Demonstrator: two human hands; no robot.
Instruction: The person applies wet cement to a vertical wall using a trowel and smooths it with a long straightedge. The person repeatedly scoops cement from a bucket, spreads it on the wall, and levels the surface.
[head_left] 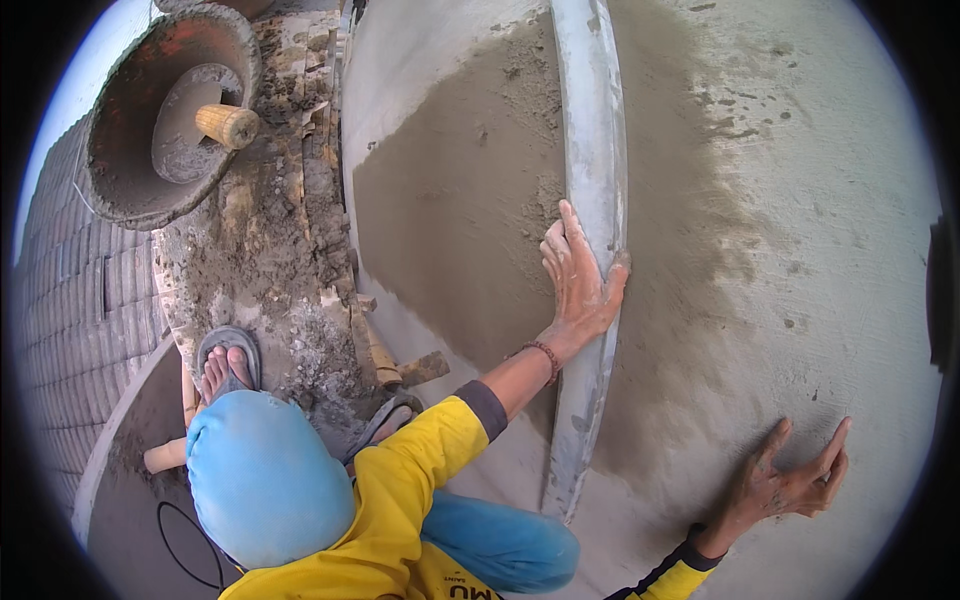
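Note:
My left hand (pixel 583 290), with a beaded bracelet on its wrist, presses on a long pale metal straightedge (pixel 592 130). Its fingers lie toward the bar's left edge and its thumb toward the right edge. The bar stands lengthwise against a grey wall (pixel 840 250), across a dark patch of wet plaster (pixel 460 200). Off to the right, my right hand (pixel 790 482) is held at the wall with thumb and forefinger spread and the other fingers bent. Nothing shows in it. Both arms wear yellow sleeves with dark cuffs.
At upper left a mortar-caked bucket (pixel 105 150) holds wet mix and a tool with a wooden handle (pixel 228 125). Mortar-spattered planks (pixel 270 230) run along the wall. My sandalled foot (pixel 228 365) rests there, beside my bent blue-clad knee (pixel 270 480). Roof tiles (pixel 80 300) lie beyond.

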